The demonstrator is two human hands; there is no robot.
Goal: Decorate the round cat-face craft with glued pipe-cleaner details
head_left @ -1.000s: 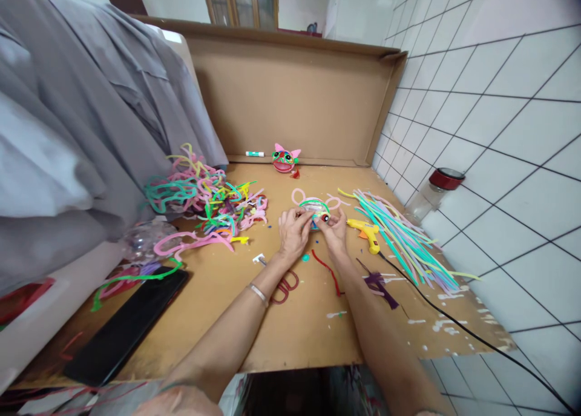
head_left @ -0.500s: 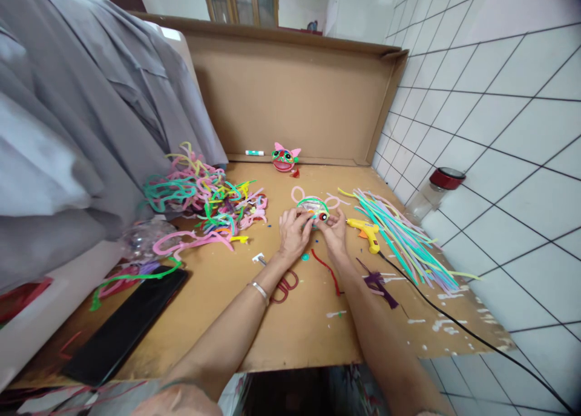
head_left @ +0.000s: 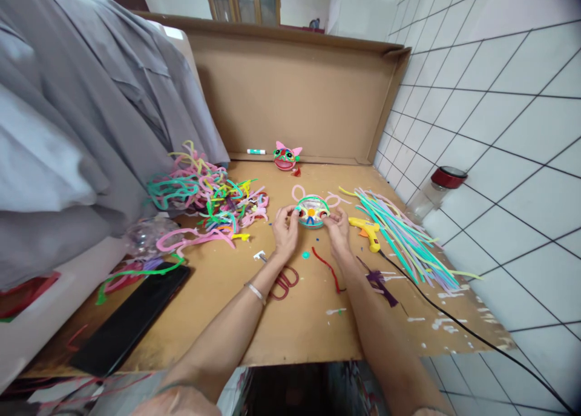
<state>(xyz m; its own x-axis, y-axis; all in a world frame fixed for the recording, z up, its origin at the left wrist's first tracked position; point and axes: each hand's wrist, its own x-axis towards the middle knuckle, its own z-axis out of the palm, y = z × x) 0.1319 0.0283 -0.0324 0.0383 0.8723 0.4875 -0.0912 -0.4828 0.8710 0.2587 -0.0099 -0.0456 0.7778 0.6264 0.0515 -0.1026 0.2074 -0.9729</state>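
Between my hands is a small round craft face (head_left: pixel 311 212), trimmed in green, yellow and blue pipe cleaners, with two dark eyes, an orange nose and a blue piece below it. My left hand (head_left: pixel 285 231) pinches its left edge near one eye. On the opposite edge, my right hand (head_left: pixel 337 228) has its fingers closed around the rim. Two pink pipe cleaner loops (head_left: pixel 298 192) lie just behind the face. Close to my right hand rests a yellow glue gun (head_left: pixel 367 229). Scissors with red handles (head_left: pixel 285 281) lie partly under my left forearm.
A finished-looking cat-like face (head_left: pixel 285 157) and a glue stick (head_left: pixel 256 152) sit at the back by the cardboard wall (head_left: pixel 295 95). Tangled pipe cleaners (head_left: pixel 200 186) and a black phone (head_left: pixel 134 319) are left. Straight pipe cleaners (head_left: pixel 399 234) and a jar (head_left: pixel 436 189) are right.
My left hand has moved from the front of the craft face to its left edge, uncovering the eyes, nose and blue piece. My right hand stays at the right edge.
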